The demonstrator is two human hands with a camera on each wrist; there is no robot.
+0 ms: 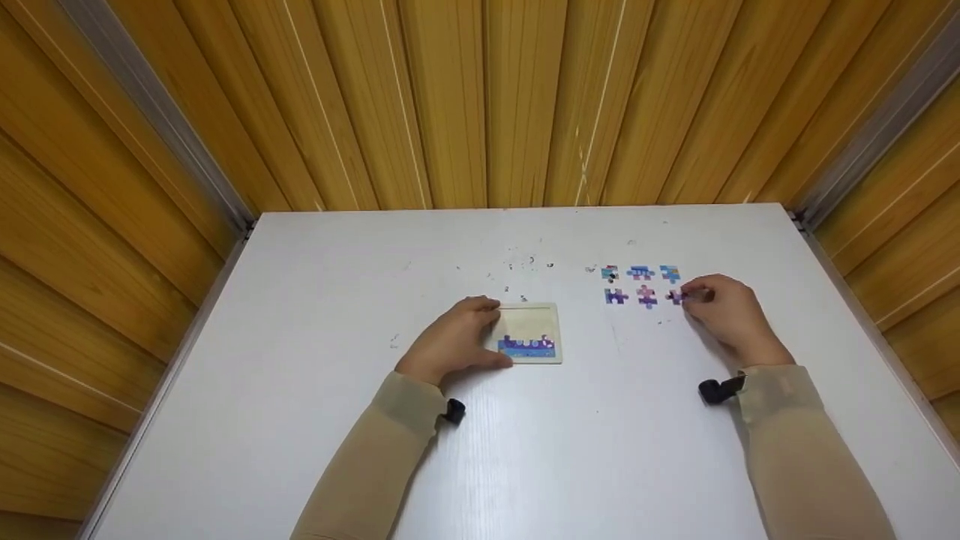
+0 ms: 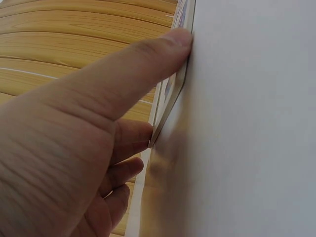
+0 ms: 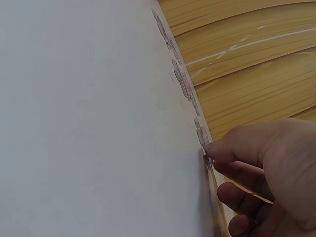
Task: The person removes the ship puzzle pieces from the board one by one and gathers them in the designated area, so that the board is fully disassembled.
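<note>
A small pale puzzle tray (image 1: pixel 529 321) lies on the table, its lower part filled with joined blue and purple pieces (image 1: pixel 526 349). My left hand (image 1: pixel 459 341) holds the tray by its left side, thumb at the near edge and fingertips at the far left corner. In the left wrist view the thumb (image 2: pixel 143 61) presses the tray's rim (image 2: pixel 173 96). Off to the right, my right hand (image 1: pixel 731 315) pinches a purple jigsaw piece (image 1: pixel 675 297) at the right end of the nearer row. The right wrist view shows thumb and fingertips at this piece (image 3: pixel 201 136), partly covering it.
Beside that piece lie two purple-pink pieces (image 1: pixel 646 297) in the same row. Behind them is a row of three bluish pieces (image 1: pixel 640 273). Small dark marks dot the white table (image 1: pixel 300 450). Wood-patterned walls (image 1: pixel 517 105) enclose its back and sides.
</note>
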